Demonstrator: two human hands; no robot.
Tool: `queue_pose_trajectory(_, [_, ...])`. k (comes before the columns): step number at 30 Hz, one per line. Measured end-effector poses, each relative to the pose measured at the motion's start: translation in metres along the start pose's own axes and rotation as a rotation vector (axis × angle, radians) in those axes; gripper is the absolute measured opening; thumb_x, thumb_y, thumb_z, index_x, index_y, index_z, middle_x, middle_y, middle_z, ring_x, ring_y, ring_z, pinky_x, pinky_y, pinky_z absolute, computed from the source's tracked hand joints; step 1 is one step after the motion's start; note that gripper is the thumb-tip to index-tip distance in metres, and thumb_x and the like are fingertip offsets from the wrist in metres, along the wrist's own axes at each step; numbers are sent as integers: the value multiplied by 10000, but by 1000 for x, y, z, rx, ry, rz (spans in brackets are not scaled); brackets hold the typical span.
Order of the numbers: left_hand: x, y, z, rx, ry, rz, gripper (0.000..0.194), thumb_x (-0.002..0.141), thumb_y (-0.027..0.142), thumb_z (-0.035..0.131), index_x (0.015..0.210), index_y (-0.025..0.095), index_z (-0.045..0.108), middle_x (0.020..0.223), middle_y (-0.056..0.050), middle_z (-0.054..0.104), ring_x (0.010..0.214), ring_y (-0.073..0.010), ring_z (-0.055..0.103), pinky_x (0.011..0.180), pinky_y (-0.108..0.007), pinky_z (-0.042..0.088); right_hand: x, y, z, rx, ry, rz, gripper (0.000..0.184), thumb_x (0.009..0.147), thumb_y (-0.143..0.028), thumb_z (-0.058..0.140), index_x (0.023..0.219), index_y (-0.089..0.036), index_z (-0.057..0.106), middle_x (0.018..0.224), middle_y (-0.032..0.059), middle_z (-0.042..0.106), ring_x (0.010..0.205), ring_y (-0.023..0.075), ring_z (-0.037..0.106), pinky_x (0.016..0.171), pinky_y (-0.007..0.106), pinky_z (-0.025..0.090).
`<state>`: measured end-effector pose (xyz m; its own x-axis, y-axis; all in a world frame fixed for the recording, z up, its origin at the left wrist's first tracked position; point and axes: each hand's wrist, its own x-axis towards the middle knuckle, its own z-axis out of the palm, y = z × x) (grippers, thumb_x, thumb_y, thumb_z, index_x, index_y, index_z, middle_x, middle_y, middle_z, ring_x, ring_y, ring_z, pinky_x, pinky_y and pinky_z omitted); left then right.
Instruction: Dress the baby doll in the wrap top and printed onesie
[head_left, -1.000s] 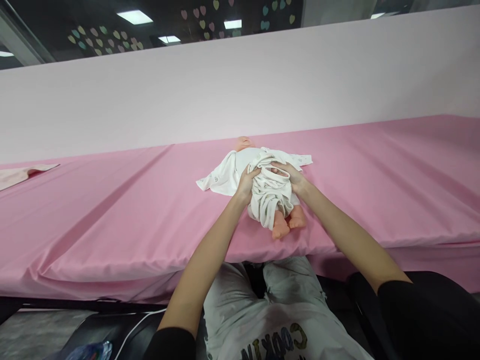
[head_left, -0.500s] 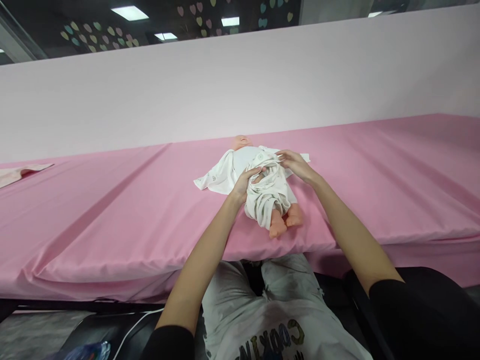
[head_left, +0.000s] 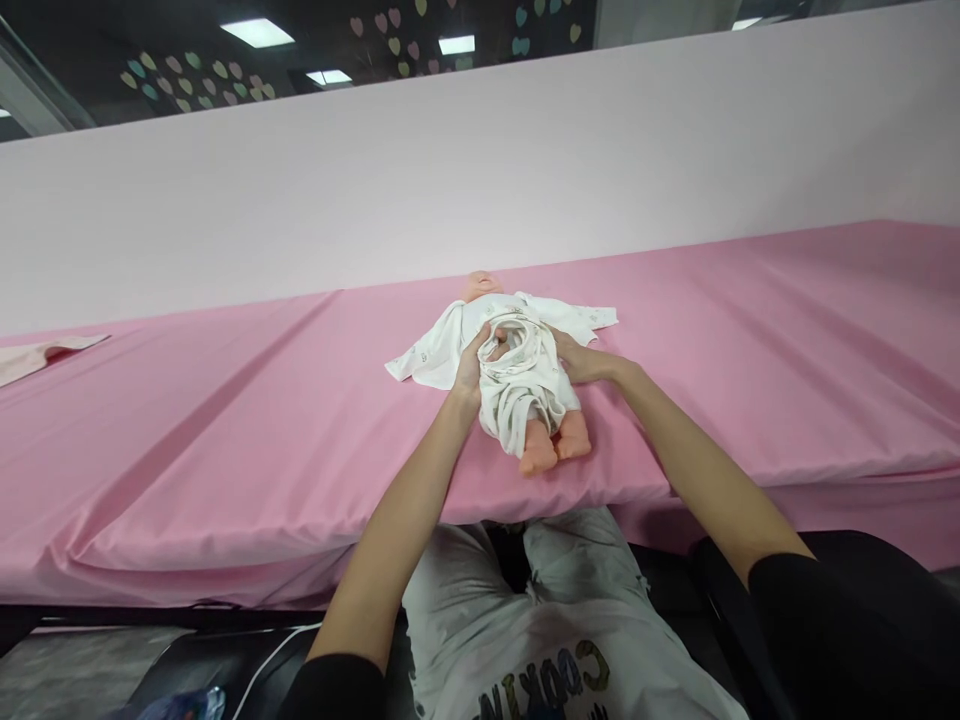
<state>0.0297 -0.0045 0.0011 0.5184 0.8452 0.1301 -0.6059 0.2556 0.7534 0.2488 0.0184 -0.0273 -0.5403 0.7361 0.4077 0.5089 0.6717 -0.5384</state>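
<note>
A baby doll lies on its back, its head (head_left: 482,284) toward the wall and its bare feet (head_left: 556,443) toward me. It wears a white long-sleeved top (head_left: 441,345) with the sleeves spread out. White baby pants (head_left: 529,380) are bunched around its legs, the waistband gathered in a ring. My left hand (head_left: 474,362) is closed on the left side of that waistband, fingertips inside the opening. At the other side my right hand (head_left: 574,357) grips the edge of the pants, its fingers partly hidden behind the fabric.
A pink sheet (head_left: 247,430) covers the padded table, which ends just past the doll's feet. A pale pink cloth (head_left: 45,355) lies at the far left. Behind stands a white wall (head_left: 420,190). A white cable (head_left: 274,660) runs over a black seat below.
My right hand has come down and round to the right side of the pants. The waistband ring and the doll's feet have shifted slightly left, and the right sleeve lies more exposed.
</note>
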Motion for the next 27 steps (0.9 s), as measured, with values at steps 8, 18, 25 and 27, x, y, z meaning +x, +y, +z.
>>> queue_pose_trajectory(8, [-2, 1, -4, 38, -1, 37, 376, 771, 508, 575, 613, 193, 443, 375, 69, 248, 338, -67, 301, 472, -253, 384, 3, -16, -11, 599, 279, 133, 446, 656, -356, 700, 1071, -208, 628, 1286, 89, 507, 1197, 243, 459, 972, 404, 404])
queue_pose_trajectory(18, [-23, 17, 27, 749, -84, 146, 630, 451, 110, 799, 1039, 204, 593, 869, -7, 637, 844, -189, 586, 753, -270, 437, 17, -61, 3, 695, 639, 113, 736, 620, -245, 704, 1270, -318, 367, 1122, 1, 593, 1123, 177, 508, 930, 291, 438])
queue_pose_trajectory(25, [-36, 21, 62, 1355, -397, 341, 132, 615, 166, 688, 739, 201, 657, 649, 16, 552, 649, -157, 510, 660, -262, 375, 15, -65, 6, 540, 709, 65, 546, 700, -248, 631, 1225, -261, 480, 1213, 10, 559, 1142, 201, 481, 979, 296, 388])
queue_pose_trajectory(27, [-34, 24, 59, 1437, -275, 580, 68, 660, 180, 645, 714, 218, 661, 644, -7, 549, 724, -188, 530, 738, -298, 378, 13, -66, 7, 498, 683, 70, 479, 712, -238, 618, 1181, -255, 522, 1226, -3, 553, 1151, 207, 467, 1013, 300, 356])
